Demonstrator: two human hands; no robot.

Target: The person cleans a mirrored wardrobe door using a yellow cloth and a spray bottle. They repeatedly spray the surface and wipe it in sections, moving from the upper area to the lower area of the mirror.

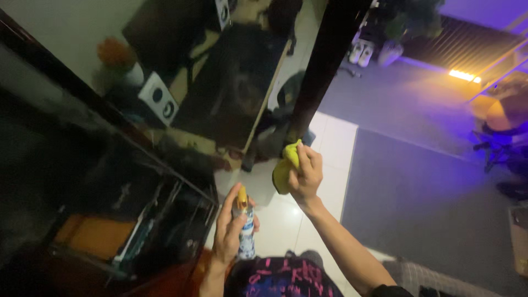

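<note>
The right hand (306,175) is closed around a yellow cloth (286,168), bunched into a soft wad against the palm, with one corner poking up above the knuckles. It looks light and limp, the kind of thing that takes any shape you squeeze it into; a loose fistful is all it needs, and it should not slip. The wad is held up in front of a dark, glossy mirror panel (231,82), close to its black frame edge (324,66), though I cannot tell whether it touches the surface.

The left hand (228,231) is wrapped around a slim spray can (246,234), fingers round the body and a fingertip near the yellow nozzle top. The can is a rigid cylinder with a smooth printed skin, likely light and a little slick, best held mid-body as it is now.

Below them lies a pale, shiny tiled floor (286,220), and to the right a flat grey carpet (418,187) of matte weave. To the left stands a dark shelf unit (121,220) holding an orange box. White shoes (360,53) sit far back by a wall.
</note>
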